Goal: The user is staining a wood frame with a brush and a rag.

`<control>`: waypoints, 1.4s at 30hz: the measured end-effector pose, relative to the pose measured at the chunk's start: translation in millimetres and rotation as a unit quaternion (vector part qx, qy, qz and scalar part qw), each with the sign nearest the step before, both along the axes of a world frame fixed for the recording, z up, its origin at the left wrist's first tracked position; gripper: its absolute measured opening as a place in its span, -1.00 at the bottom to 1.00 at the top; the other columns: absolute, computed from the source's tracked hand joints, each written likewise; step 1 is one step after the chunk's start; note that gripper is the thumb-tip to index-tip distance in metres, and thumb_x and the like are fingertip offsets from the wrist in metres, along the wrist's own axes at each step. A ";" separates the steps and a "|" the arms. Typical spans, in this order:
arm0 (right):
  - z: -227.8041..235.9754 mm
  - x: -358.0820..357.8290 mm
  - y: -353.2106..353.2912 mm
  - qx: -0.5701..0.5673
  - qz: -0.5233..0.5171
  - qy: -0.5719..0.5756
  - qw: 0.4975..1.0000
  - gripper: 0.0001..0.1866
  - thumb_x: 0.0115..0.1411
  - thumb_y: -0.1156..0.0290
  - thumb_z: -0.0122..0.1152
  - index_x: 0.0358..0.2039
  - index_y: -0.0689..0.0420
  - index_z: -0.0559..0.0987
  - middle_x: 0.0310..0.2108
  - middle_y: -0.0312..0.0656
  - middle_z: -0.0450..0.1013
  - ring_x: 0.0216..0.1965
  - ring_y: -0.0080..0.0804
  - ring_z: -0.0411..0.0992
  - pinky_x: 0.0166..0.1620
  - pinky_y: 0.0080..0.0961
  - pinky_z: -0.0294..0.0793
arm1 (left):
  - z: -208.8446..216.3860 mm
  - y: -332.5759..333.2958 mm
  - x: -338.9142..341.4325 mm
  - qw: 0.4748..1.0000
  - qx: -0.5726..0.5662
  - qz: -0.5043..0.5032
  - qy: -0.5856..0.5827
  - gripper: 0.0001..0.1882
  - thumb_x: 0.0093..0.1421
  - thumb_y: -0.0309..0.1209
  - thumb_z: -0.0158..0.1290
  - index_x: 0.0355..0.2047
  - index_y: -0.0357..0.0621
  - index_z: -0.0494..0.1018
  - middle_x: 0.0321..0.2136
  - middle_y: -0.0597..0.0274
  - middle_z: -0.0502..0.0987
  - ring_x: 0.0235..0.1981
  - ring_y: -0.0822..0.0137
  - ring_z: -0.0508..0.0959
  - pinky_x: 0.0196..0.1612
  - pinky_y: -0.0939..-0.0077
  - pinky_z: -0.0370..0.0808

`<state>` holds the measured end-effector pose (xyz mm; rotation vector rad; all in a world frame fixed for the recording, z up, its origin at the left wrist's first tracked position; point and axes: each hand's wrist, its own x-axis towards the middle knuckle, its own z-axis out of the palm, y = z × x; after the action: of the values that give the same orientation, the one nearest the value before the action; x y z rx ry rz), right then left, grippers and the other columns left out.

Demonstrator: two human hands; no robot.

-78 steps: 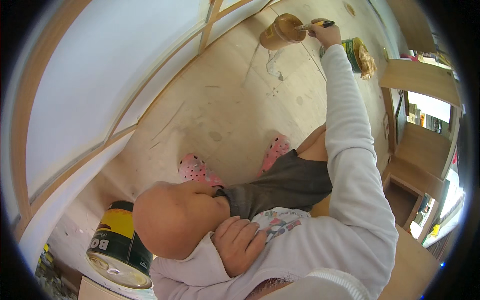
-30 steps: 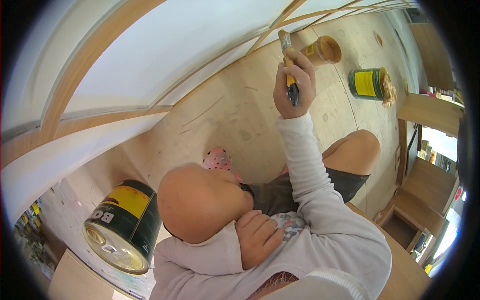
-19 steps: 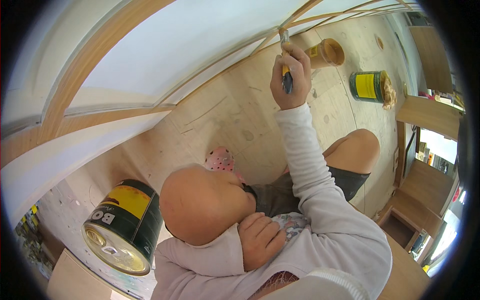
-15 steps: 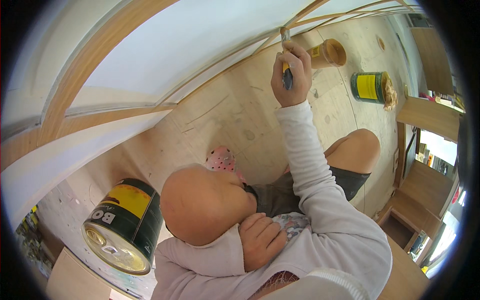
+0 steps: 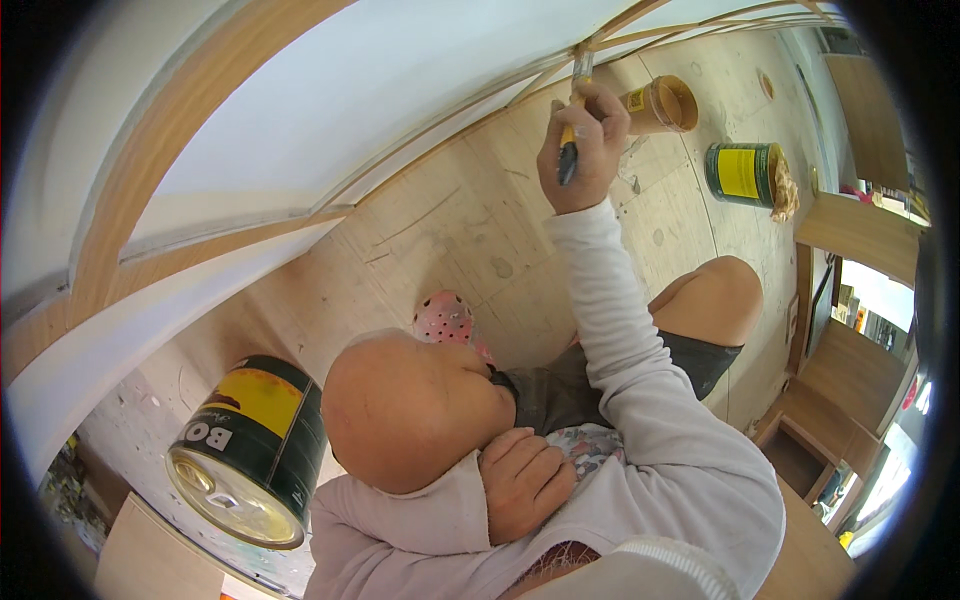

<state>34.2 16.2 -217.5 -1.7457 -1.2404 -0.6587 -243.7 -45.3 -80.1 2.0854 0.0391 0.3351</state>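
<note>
My right hand [image 5: 585, 150] is closed around a paintbrush [image 5: 568, 162] with a yellow and black handle. The brush points away from me, and its bristle end is at a wooden strip [image 5: 590, 42] of the white panelled surface; the exact contact is too small to make out. My left arm is folded across my lap. Bent loosely, the fingers of my left hand [image 5: 527, 485] lie against my body beside a patch of floral cloth [image 5: 585, 447], with nothing visible in them. Just beyond the right hand, an amber plastic tub [image 5: 645, 108] lies tipped on its side.
A green and yellow can [image 5: 738, 172] with tan crumpled material at its mouth is at the right. A large dark green can [image 5: 265, 440] stands beside my left knee. Wooden box-like furniture [image 5: 860, 235] lines the right side. The pale board floor [image 5: 480, 230] is stained.
My right hand has tilted a little, and the brush's bristle end has shifted slightly to the right along the wooden strip. My left hand has stayed in place.
</note>
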 end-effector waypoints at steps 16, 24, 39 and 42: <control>50.0 9.9 0.6 0.043 0.015 -0.051 0.998 -0.68 -0.11 0.78 0.20 -0.38 0.14 0.38 -0.21 -0.02 0.35 -0.31 -0.19 0.38 -0.27 -0.43 0.42 | 0.6 -3.2 -0.1 1.000 -0.007 0.013 -0.013 -0.75 -0.17 -0.38 0.06 -0.41 -0.18 0.48 -0.38 0.10 0.52 -0.32 0.19 0.53 -0.16 0.21 0.47; 41.0 -1.5 -12.7 0.008 0.022 -0.024 0.999 -0.67 -0.12 0.78 0.18 -0.36 0.15 0.37 -0.16 0.00 0.30 -0.26 -0.15 0.34 -0.25 -0.41 0.41 | -2.0 -4.3 -1.7 1.000 0.010 0.012 -0.017 -0.73 -0.18 -0.39 0.07 -0.39 -0.16 0.48 -0.35 0.13 0.51 -0.31 0.20 0.52 -0.16 0.22 0.47; 58.6 4.9 -12.6 0.046 0.016 -0.053 0.997 -0.67 -0.09 0.76 0.18 -0.34 0.14 0.37 -0.18 -0.04 0.31 -0.26 -0.18 0.36 -0.24 -0.42 0.42 | 0.6 1.2 -0.7 1.000 0.016 -0.016 -0.001 -0.69 -0.14 -0.38 0.03 -0.33 -0.16 0.50 -0.36 0.11 0.50 -0.29 0.19 0.52 -0.14 0.22 0.46; 52.9 0.0 -19.2 0.030 0.016 -0.027 0.999 -0.68 -0.09 0.76 0.20 -0.34 0.15 0.36 -0.19 -0.05 0.32 -0.27 -0.18 0.36 -0.23 -0.42 0.42 | 0.4 1.7 -0.2 1.000 0.014 -0.020 0.000 -0.69 -0.14 -0.38 0.03 -0.33 -0.17 0.50 -0.35 0.12 0.50 -0.29 0.19 0.52 -0.12 0.22 0.45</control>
<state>34.2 -3.0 -164.7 -1.6659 -1.2699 -0.7223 -243.9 -43.6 -79.7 2.1113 -0.0078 0.3140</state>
